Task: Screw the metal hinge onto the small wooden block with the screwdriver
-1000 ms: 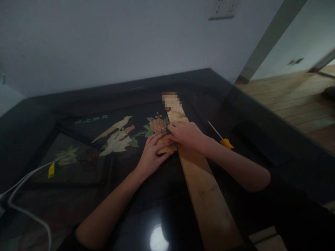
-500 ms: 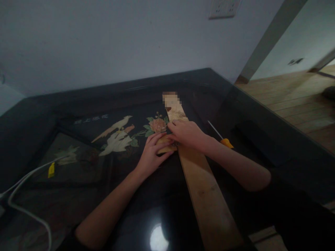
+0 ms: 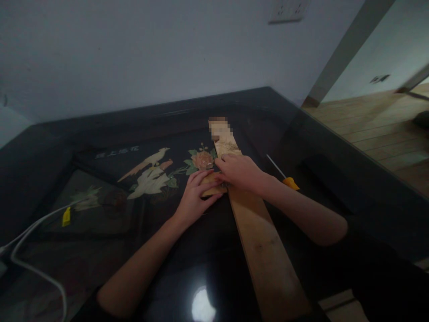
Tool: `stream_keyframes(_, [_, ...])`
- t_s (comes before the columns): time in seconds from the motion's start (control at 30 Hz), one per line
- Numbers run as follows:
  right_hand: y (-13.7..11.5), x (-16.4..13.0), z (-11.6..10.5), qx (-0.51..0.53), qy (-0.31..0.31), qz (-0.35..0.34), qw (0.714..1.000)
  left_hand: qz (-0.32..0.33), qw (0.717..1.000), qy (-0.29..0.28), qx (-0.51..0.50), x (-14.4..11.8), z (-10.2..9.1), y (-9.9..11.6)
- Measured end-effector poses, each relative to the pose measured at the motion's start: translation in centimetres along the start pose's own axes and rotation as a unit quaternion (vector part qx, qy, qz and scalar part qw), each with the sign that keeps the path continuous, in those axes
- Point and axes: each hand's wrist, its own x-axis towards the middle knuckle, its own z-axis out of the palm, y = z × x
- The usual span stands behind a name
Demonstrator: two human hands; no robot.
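A long wooden plank [image 3: 264,250] lies across a glossy black table [image 3: 187,268], running from the front edge toward the wall. My left hand [image 3: 193,197] grips a small wooden block [image 3: 210,190] that sits against the plank's left side. On top of the plank rests my right hand [image 3: 239,172], its fingers curled over the spot where block and plank meet. What is under those fingers is hidden. The light is dim.
A screwdriver with an orange handle [image 3: 290,182] lies right of the plank. A white cable [image 3: 30,250] with a yellow tag [image 3: 66,216] snakes over the table's left side. A bird-and-flower picture [image 3: 150,172] shows in the tabletop. Wooden floor [image 3: 378,129] lies to the right.
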Motion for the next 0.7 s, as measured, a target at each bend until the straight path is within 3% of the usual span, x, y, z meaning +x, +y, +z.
stream_keyframes(0.4, [0.19, -0.02, -0.10, 0.027, 0.004, -0.025, 0.999, -0.001, 1.000, -0.005, 0.000, 0.02, -0.10, 0.18])
stream_keyframes(0.57, [-0.31, 0.18, 0.01, -0.012, 0.000, 0.016, 1.000, 0.000, 1.000, -0.004, 0.000, -0.03, -0.05, 0.02])
stream_keyframes(0.7, [-0.39, 0.15, 0.27, -0.022, -0.012, -0.009, 1.000, 0.000, 1.000, -0.004, -0.001, 0.01, -0.10, 0.06])
